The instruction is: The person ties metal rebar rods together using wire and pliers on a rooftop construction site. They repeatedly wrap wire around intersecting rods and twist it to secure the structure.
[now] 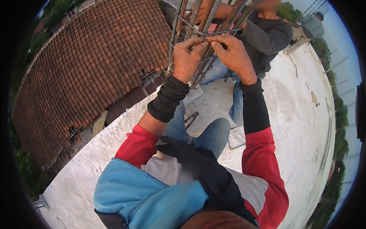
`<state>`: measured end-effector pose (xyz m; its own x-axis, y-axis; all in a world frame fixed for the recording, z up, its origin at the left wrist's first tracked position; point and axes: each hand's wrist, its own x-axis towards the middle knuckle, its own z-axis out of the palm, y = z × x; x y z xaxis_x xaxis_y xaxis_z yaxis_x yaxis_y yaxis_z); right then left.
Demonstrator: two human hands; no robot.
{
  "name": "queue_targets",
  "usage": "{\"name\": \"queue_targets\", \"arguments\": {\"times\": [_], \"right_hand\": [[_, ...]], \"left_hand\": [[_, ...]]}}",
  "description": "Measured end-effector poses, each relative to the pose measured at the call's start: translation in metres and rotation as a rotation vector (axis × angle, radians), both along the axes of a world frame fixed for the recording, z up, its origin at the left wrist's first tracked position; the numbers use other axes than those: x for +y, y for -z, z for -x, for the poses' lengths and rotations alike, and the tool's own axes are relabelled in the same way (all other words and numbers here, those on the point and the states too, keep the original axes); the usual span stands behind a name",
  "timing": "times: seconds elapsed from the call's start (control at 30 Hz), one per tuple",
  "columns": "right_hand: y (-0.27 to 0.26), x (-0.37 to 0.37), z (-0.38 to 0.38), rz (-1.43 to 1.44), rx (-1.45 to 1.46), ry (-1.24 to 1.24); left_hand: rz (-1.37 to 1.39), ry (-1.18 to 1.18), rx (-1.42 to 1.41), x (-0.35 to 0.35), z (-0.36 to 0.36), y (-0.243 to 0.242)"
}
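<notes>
A column cage of ribbed steel rebar (pixel 210 17), bound by square stirrups (pixel 190 24), rises before me. At a stirrup corner the fingertips of my left hand (pixel 187 58) and my right hand (pixel 233 54) nearly meet. Both hands pinch a small dark bit there that looks like tie wire; the fingers hide most of it. Dark pincers (pixel 191 118) lie on the concrete by my knee. To the right of that knee, a loose bent stirrup (pixel 237 140) rests on the slab.
Across the cage a co-worker in a dark shirt (pixel 264 34) has a hand on the bars. Another person (pixel 310 27) is farther along the pale concrete slab (pixel 291 114). The slab's left edge drops towards a tiled roof (pixel 100 57). Rods (pixel 326 143) lie at the right.
</notes>
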<state>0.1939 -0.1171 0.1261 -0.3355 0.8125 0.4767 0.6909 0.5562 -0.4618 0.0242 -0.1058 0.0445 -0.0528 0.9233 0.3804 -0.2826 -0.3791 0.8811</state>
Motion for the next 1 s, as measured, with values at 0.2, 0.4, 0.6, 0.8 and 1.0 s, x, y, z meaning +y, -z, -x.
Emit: {"name": "queue_targets", "arguments": {"times": [0.2,0.4,0.6,0.8,1.0], "right_hand": [[0.005,-0.001,0.002,-0.131,-0.076,0.039],[0.004,-0.005,0.009,-0.142,-0.031,0.093],[0.008,-0.004,0.023,-0.267,0.011,0.147],[0.008,0.005,0.030,-0.302,-0.026,0.172],[0.002,0.007,0.029,-0.350,-0.158,0.195]], "left_hand": [[-0.015,0.005,-0.036,0.002,-0.002,0.001],[-0.121,-0.143,0.080,0.012,-0.008,0.014],[-0.114,-0.244,0.121,0.012,-0.010,0.013],[-0.171,-0.308,0.267,0.007,-0.007,0.007],[-0.189,-0.382,0.277,0.006,-0.005,0.001]]}}
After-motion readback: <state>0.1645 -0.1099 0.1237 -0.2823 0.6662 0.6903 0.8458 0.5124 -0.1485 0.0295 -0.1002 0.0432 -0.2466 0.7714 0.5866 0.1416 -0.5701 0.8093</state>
